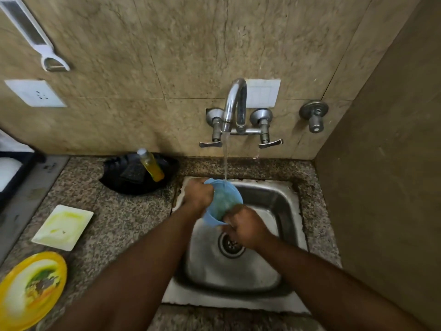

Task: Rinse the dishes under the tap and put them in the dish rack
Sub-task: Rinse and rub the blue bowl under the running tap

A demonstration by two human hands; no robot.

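Observation:
A light blue plastic bowl is held tilted over the steel sink, under the running stream from the chrome tap. My left hand grips the bowl's far left rim. My right hand holds its near edge, fingers curled at the rim. Water falls onto the bowl's upper rim. On the counter to the left lie a soiled white square plate and a soiled yellow round plate. No dish rack shows in view.
A black dish with a yellow liquid bottle sits behind the counter's left part. Two lever taps flank the spout, with a separate valve to the right. A brown side wall closes off the right. A dark appliance edge stands at far left.

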